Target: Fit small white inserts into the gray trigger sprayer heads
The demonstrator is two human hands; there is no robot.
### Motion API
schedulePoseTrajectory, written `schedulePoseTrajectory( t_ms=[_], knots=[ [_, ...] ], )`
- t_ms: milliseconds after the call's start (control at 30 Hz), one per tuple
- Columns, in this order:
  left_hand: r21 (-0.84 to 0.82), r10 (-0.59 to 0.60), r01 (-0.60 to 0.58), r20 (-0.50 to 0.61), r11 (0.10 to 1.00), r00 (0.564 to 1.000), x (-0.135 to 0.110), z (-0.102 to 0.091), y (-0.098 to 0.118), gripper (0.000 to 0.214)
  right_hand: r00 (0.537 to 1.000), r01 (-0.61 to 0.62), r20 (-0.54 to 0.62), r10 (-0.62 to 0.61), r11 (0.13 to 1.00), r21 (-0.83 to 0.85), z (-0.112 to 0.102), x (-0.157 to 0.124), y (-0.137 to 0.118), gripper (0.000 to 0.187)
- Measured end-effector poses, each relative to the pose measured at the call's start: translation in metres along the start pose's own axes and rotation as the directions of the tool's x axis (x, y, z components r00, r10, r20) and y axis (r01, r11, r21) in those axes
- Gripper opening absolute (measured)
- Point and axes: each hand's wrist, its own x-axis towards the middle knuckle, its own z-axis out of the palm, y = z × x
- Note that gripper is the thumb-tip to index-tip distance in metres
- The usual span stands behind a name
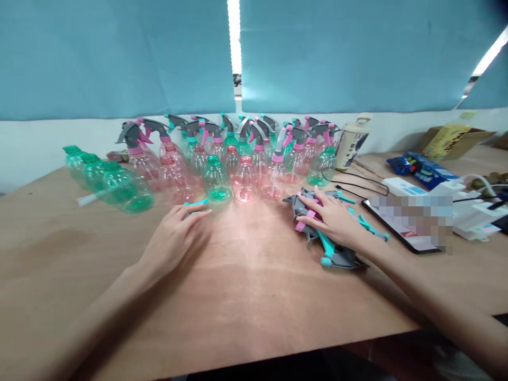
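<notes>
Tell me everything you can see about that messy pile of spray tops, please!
The pile of spray tops is a jumble of grey, pink and turquoise pieces that look like plastic. They lie every which way on the wooden table, just left of the phone in the picture. The right hand is on top, hiding some, so I can't count them.

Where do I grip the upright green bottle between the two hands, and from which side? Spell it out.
Grip the green bottle around its tapered upper body, just below the neck, coming from the near side. It stands upright and narrows toward the top, so a grip should close most easily there; a pink bottle stands to its right and others crowd behind.
</notes>
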Motion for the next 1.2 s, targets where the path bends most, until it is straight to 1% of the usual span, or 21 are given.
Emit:
schedulePoseTrajectory(
  t_ms=[67, 133, 233, 367, 400, 433, 533, 600, 667, 733, 833, 900, 967, 1067, 1133, 1200],
  knots=[
    [0.009, 0.006, -0.006, 0.053, 1.000, 0.999, 0.000, 0.004, -0.013, 0.037, 1.000, 0.003, 0.010, -0.003, 1.000, 0.004, -0.002, 0.004, -0.004, 0.065],
    [-0.006, -0.007, 0.007, 0.117, 1.000, 0.993, -0.003, 0.006, -0.023, 0.041, 0.998, 0.054, 0.030, -0.055, 0.998, 0.017, -0.004, 0.004, -0.010, 0.062],
    [-0.016, -0.019, 0.022, 0.165, 1.000, 0.986, -0.009, 0.007, -0.029, 0.043, 0.990, 0.139, 0.023, -0.140, 0.990, 0.034, -0.010, -0.001, -0.019, 0.059],
    [-0.052, 0.016, -0.006, 0.197, 0.999, 0.980, -0.015, 0.003, -0.020, 0.041, 0.991, 0.124, -0.059, -0.124, 0.992, 0.007, -0.018, -0.015, -0.038, 0.064],
    [-0.064, 0.031, -0.018, 0.204, 0.998, 0.978, -0.016, 0.002, -0.017, 0.040, 0.988, 0.138, -0.075, -0.137, 0.990, 0.000, -0.019, -0.020, -0.044, 0.064],
    [-0.073, 0.046, -0.031, 0.213, 0.997, 0.976, -0.017, 0.002, -0.014, 0.039, 0.982, 0.169, -0.090, -0.169, 0.986, -0.009, -0.018, -0.024, -0.050, 0.065],
    [-0.092, 0.063, -0.042, 0.243, 0.995, 0.968, -0.015, 0.003, -0.005, 0.036, 0.945, 0.314, -0.089, -0.316, 0.949, -0.041, -0.010, -0.032, -0.065, 0.066],
    [-0.115, 0.057, -0.028, 0.260, 0.993, 0.964, -0.012, 0.005, 0.005, 0.034, 0.935, 0.337, -0.094, -0.341, 0.940, -0.058, -0.001, -0.033, -0.069, 0.064],
    [-0.126, 0.051, -0.017, 0.275, 0.992, 0.960, -0.006, 0.006, 0.017, 0.030, 0.941, 0.314, -0.107, -0.320, 0.947, -0.070, 0.007, -0.030, -0.065, 0.061],
    [-0.090, 0.040, -0.012, 0.309, 0.996, 0.950, 0.001, 0.006, 0.032, 0.029, 0.946, 0.299, -0.107, -0.307, 0.951, -0.083, 0.012, -0.026, -0.058, 0.058],
    [-0.024, -0.004, 0.013, 0.334, 1.000, 0.943, 0.012, 0.006, 0.052, 0.028, 0.947, 0.299, -0.087, -0.308, 0.949, -0.104, 0.013, -0.023, -0.048, 0.058],
    [-0.019, -0.024, 0.033, 0.335, 0.999, 0.942, 0.018, 0.008, 0.060, 0.029, 0.952, 0.287, -0.082, -0.296, 0.952, -0.102, 0.012, -0.022, -0.045, 0.058],
    [-0.085, -0.023, 0.051, 0.303, 0.995, 0.953, 0.021, 0.012, 0.065, 0.034, 0.958, 0.268, -0.086, -0.274, 0.960, -0.077, 0.010, -0.021, -0.042, 0.059],
    [-0.237, -0.009, 0.058, 0.203, 0.970, 0.979, 0.019, 0.019, 0.069, 0.036, 0.959, 0.265, -0.101, -0.264, 0.964, -0.011, 0.006, -0.018, -0.033, 0.067],
    [-0.308, 0.014, 0.033, 0.151, 0.951, 0.988, 0.016, 0.024, 0.073, 0.035, 0.954, 0.277, -0.120, -0.273, 0.961, 0.019, 0.005, -0.015, -0.023, 0.074],
    [-0.353, 0.053, -0.008, 0.118, 0.936, 0.992, 0.013, 0.029, 0.078, 0.035, 0.959, 0.258, -0.127, -0.253, 0.966, 0.027, 0.005, -0.011, -0.011, 0.082]
  ],
)
